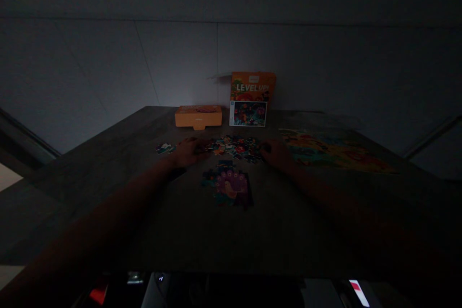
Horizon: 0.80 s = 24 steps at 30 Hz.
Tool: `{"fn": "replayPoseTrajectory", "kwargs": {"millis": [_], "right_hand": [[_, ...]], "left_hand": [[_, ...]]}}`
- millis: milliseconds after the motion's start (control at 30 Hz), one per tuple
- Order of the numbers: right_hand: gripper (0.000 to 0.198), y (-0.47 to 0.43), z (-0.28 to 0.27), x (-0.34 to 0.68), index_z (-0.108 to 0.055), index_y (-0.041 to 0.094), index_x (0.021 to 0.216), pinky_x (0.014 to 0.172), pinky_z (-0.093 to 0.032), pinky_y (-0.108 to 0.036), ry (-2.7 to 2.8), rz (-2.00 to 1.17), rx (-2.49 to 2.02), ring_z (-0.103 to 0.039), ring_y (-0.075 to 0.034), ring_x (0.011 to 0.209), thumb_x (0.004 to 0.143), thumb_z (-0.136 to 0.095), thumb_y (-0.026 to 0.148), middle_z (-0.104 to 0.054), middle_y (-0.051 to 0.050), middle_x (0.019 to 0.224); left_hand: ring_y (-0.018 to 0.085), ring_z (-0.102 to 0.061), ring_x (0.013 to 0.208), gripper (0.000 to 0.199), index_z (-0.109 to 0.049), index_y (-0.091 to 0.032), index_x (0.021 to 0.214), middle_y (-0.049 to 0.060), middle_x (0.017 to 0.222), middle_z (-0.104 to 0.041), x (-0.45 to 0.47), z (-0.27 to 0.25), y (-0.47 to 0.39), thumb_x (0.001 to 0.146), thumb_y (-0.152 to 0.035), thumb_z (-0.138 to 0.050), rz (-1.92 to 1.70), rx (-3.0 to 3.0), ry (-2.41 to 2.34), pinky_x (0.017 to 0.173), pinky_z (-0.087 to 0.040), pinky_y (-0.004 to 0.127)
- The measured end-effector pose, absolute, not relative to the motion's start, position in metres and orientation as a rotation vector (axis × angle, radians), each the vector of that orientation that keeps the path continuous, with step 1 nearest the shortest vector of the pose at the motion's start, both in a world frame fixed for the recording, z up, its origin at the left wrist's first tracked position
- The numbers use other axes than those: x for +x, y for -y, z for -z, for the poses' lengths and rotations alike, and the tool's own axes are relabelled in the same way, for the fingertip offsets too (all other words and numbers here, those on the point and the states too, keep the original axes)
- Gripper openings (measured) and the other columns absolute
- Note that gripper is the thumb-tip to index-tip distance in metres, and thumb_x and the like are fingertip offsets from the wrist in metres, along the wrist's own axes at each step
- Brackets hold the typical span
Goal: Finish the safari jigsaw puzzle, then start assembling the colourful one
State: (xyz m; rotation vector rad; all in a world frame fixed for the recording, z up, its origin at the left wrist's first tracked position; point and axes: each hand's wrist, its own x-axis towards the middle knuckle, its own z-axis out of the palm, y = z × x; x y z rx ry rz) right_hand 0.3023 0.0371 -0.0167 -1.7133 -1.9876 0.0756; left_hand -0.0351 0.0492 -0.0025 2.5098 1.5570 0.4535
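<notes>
In dim light, a heap of jigsaw puzzle pieces (234,147) lies mid-table between my two hands. My left hand (188,150) is at the heap's left edge, fingers bent inward over the pieces there. At the right edge my right hand (277,154) has its fingers curled against the pieces. Too dark to make out is what, if anything, either hand grips. Nearer to me lies a joined puzzle section (232,186) showing a purple peacock, with dark pieces attached at its top and left. A few separate pieces (165,147) rest left of my left hand.
An orange "LEVEL UP!" box (253,87) stands upright against the wall, with a picture card (248,114) in front. Beside it lies a flat orange box (198,117). A colourful, yellowish picture sheet or puzzle (335,151) covers part of the table's right side.
</notes>
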Motion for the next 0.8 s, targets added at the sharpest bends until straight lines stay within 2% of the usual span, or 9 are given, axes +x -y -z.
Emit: {"fn": "replayPoseTrajectory", "kwargs": {"millis": [67, 133, 333, 467, 567, 667, 733, 800], "right_hand": [[0.021, -0.036, 0.016, 0.302, -0.072, 0.018, 0.100, 0.084, -0.043, -0.030, 1.995, -0.061, -1.700, -0.060, -0.021, 0.093, 0.083, -0.061, 0.021, -0.068, -0.009, 0.100], [0.020, -0.035, 0.015, 0.301, -0.072, 0.017, 0.100, 0.085, -0.043, -0.030, 1.995, -0.055, -1.698, -0.060, -0.021, 0.094, 0.082, -0.061, 0.021, -0.069, -0.009, 0.100], [0.021, -0.036, 0.016, 0.302, -0.073, 0.018, 0.100, 0.084, -0.043, -0.031, 1.993, -0.065, -1.696, -0.061, -0.022, 0.095, 0.082, -0.062, 0.020, -0.069, -0.009, 0.103], [0.021, -0.037, 0.018, 0.303, -0.073, 0.019, 0.099, 0.084, -0.044, -0.030, 1.988, -0.062, -1.686, -0.061, -0.021, 0.094, 0.082, -0.061, 0.021, -0.069, -0.008, 0.101], [0.021, -0.038, 0.020, 0.304, -0.073, 0.019, 0.098, 0.085, -0.044, -0.030, 2.003, -0.044, -1.667, -0.061, -0.021, 0.095, 0.082, -0.060, 0.022, -0.069, -0.008, 0.100], [0.021, -0.039, 0.021, 0.305, -0.073, 0.020, 0.099, 0.086, -0.044, -0.030, 2.002, -0.053, -1.659, -0.060, -0.021, 0.096, 0.083, -0.059, 0.023, -0.069, -0.008, 0.101], [0.022, -0.039, 0.021, 0.305, -0.073, 0.020, 0.100, 0.086, -0.044, -0.030, 2.002, -0.070, -1.660, -0.061, -0.020, 0.096, 0.084, -0.059, 0.023, -0.069, -0.007, 0.101], [0.022, -0.039, 0.020, 0.305, -0.073, 0.020, 0.100, 0.086, -0.043, -0.031, 2.008, -0.063, -1.672, -0.060, -0.021, 0.095, 0.083, -0.059, 0.024, -0.069, -0.008, 0.101]], "left_hand": [[0.029, -0.061, 0.104, 0.050, -0.065, -0.020, 0.115, 0.011, 0.109, -0.065, -0.037, 0.001, -0.051, 0.078, -0.053, -0.058, -0.491, 2.462, -1.524, 0.091, -0.049, 0.039], [0.027, -0.064, 0.096, 0.048, -0.066, -0.017, 0.108, 0.011, 0.105, -0.066, -0.039, 0.000, -0.052, 0.075, -0.051, -0.061, -0.544, 2.404, -1.512, 0.086, -0.051, 0.037], [0.026, -0.064, 0.094, 0.057, -0.062, -0.016, 0.118, 0.012, 0.117, -0.063, -0.041, -0.002, -0.053, 0.069, -0.045, -0.067, -0.759, 2.316, -1.477, 0.084, -0.052, 0.037], [0.026, -0.064, 0.098, 0.051, -0.064, -0.019, 0.118, 0.010, 0.121, -0.062, -0.052, -0.009, -0.056, 0.071, -0.038, -0.066, -0.917, 2.285, -1.619, 0.084, -0.052, 0.036], [0.025, -0.065, 0.093, 0.045, -0.067, -0.018, 0.114, 0.009, 0.112, -0.067, -0.063, -0.015, -0.058, 0.072, -0.035, -0.067, -0.967, 2.208, -1.777, 0.082, -0.052, 0.034], [0.022, -0.065, 0.086, 0.040, -0.068, -0.016, 0.112, 0.006, 0.098, -0.070, -0.070, -0.018, -0.059, 0.078, -0.035, -0.060, -0.820, 2.264, -1.779, 0.078, -0.051, 0.032], [0.023, -0.064, 0.091, 0.037, -0.069, -0.015, 0.111, 0.007, 0.101, -0.070, -0.070, -0.017, -0.059, 0.083, -0.036, -0.054, -0.716, 2.339, -1.765, 0.081, -0.051, 0.033], [0.026, -0.059, 0.107, 0.036, -0.071, -0.017, 0.109, 0.008, 0.111, -0.068, -0.064, -0.014, -0.057, 0.085, -0.037, -0.053, -0.652, 2.400, -1.767, 0.092, -0.048, 0.037]]}}
